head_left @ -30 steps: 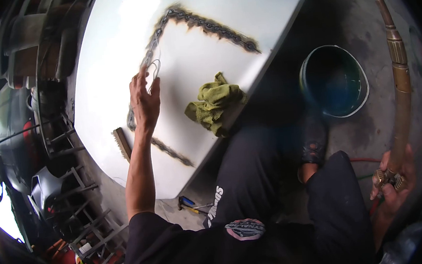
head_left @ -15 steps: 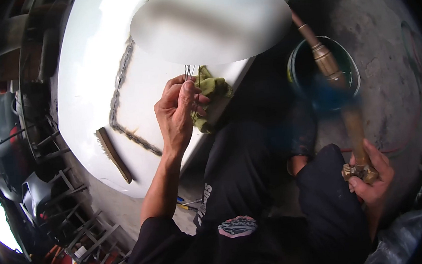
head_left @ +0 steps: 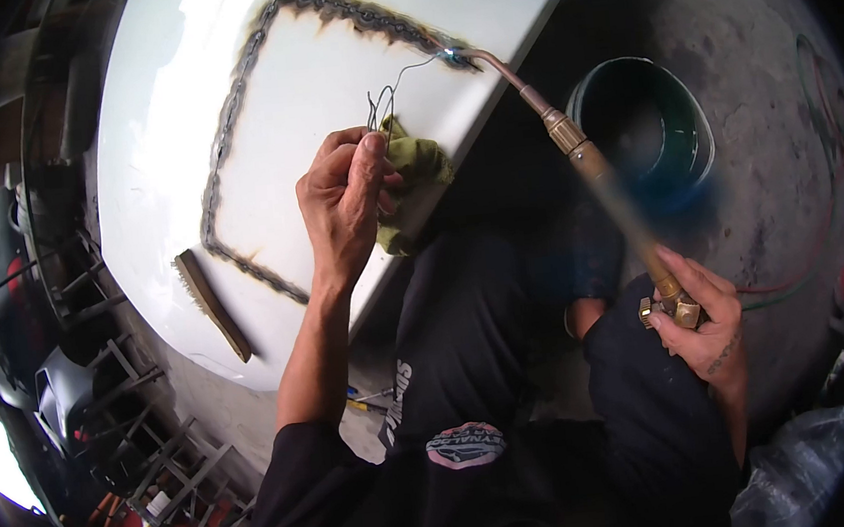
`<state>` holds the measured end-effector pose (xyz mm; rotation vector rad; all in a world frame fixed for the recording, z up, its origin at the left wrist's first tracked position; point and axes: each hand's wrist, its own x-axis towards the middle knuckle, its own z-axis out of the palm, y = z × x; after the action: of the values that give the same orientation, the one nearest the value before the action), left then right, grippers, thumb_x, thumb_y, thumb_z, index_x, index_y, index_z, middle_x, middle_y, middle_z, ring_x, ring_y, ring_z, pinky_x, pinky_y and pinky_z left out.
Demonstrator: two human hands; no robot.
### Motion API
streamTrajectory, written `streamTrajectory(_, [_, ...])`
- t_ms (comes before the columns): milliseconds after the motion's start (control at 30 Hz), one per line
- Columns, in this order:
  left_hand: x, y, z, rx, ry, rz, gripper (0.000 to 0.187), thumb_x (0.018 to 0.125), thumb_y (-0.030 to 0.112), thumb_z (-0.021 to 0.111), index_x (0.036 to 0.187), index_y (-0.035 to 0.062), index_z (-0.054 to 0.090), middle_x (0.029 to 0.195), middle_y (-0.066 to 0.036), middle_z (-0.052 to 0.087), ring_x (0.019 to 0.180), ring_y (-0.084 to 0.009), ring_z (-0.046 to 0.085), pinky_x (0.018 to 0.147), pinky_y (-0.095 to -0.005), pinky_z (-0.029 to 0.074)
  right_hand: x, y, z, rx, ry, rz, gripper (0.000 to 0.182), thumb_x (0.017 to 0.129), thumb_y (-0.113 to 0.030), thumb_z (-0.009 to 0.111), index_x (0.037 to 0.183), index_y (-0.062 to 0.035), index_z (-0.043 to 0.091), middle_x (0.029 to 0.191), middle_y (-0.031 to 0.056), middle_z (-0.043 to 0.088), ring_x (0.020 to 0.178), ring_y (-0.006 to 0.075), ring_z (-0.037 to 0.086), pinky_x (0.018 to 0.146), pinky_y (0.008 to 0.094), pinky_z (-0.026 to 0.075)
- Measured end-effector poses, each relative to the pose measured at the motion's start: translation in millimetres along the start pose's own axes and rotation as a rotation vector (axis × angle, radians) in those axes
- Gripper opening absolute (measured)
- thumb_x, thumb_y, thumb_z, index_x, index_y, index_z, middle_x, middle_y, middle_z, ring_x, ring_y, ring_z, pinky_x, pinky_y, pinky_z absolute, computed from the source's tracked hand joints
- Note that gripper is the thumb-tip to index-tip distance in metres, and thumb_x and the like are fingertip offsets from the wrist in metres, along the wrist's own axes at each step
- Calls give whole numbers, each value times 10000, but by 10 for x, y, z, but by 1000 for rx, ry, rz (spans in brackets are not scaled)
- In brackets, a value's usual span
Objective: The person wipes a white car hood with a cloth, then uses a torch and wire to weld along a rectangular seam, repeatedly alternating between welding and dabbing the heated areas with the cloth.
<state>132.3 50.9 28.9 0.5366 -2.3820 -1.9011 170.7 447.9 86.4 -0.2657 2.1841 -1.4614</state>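
Observation:
My left hand [head_left: 345,205] pinches a bent thin wire [head_left: 390,101] above a white panel [head_left: 328,101]. The wire's far end reaches the tip of a brass torch [head_left: 589,159], where a small bright bluish spot shows. My right hand [head_left: 700,314] is wrapped round the torch's handle near its valve knobs. A dark, scorched weld line [head_left: 243,73] runs in an angular path on the panel, and the torch tip is at its right end. Behind my left hand a green cloth [head_left: 420,161] lies on the panel's edge.
A wire brush [head_left: 213,307] lies on the panel's lower left. A dark green bucket [head_left: 706,123] stands on the floor at the right, with hoses [head_left: 795,286] beyond it. Metal racks [head_left: 174,466] stand at the left. Clear plastic [head_left: 802,471] lies at the lower right.
My right hand and the torch have moved left and up. The blurred oval over the panel is gone, showing the weld line, wire end and torch tip. The view has shifted slightly.

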Motion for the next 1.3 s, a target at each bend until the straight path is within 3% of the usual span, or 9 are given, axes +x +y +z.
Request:
streamTrajectory(67, [-8, 20, 5, 36, -5, -6, 486, 1069, 345, 670, 827, -71, 735, 1106, -147, 697, 751, -127, 672, 562, -254, 523, -12, 21, 5, 2, 13, -3, 737, 755, 105, 740, 1470, -21, 615, 904, 107, 661, 745, 167, 646, 693, 305, 519])
streamTrajectory(1300, [-19, -33, -11, 24, -20, -10, 475, 1074, 333, 662, 822, -65, 727, 1093, -151, 695, 759, -126, 677, 563, -246, 525, -15, 36, 53, 8, 15, 12, 734, 764, 117, 737, 1473, -36, 621, 902, 98, 663, 755, 147, 651, 693, 297, 524])
